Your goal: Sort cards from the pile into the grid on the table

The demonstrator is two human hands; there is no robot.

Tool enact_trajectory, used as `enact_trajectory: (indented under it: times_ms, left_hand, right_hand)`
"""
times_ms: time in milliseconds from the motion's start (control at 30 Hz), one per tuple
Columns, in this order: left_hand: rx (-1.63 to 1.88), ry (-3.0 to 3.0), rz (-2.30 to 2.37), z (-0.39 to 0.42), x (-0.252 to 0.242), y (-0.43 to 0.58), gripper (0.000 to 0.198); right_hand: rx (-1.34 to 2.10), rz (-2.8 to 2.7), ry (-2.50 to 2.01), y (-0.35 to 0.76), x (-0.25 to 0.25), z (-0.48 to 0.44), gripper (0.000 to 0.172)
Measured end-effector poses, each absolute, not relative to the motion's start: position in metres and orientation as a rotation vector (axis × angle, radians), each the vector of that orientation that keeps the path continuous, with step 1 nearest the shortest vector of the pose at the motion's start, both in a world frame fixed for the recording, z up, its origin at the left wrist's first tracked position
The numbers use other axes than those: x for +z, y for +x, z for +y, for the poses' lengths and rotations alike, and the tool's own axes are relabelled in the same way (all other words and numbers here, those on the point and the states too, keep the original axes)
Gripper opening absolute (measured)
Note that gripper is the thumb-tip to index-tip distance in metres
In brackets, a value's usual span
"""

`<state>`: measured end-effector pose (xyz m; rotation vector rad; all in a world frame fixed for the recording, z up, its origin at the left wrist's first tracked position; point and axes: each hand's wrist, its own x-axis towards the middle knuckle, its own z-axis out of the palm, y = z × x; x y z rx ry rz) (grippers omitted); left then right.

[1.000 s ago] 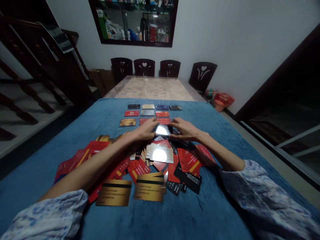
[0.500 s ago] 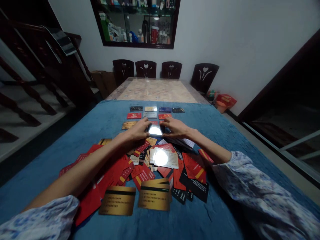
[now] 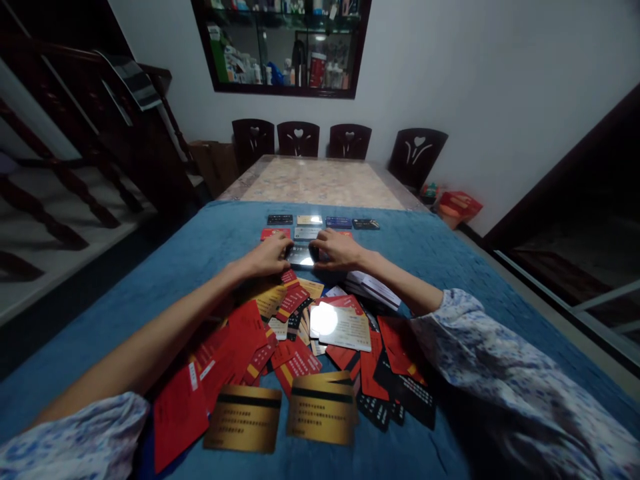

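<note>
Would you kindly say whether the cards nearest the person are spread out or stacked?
Spread out, overlapping: red cards, black cards and gold cards lie at differing angles, edges unaligned.

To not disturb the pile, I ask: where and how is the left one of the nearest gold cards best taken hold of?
Probably the near long edge of that gold card, coming from the person's side. It is thin and lies flat, with blue cloth exposed along that edge, so it could be tilted up there and pinched across its thickness.

Left hand (image 3: 270,255) curls inward; right hand (image 3: 341,251) likewise.
</note>
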<state>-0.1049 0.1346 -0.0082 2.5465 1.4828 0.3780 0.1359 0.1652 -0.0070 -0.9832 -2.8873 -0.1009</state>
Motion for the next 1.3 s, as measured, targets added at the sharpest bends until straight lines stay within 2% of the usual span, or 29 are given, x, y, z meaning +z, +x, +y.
enact_trajectory:
  times_ms: [667,1300]
  left_hand:
    - [0.333,2.520,1.637,0.165,-0.001,-0.139,0.047]
    - [0.267,2.568,1.674,0.213,0.002,-0.150,0.039]
  right_hand:
    - [-0.141,-2.942,-1.118,0.090,0.010,0.197,0.050]
    - [-0.127,-2.926,-1.175,0.070,0.010,0.251,0.052]
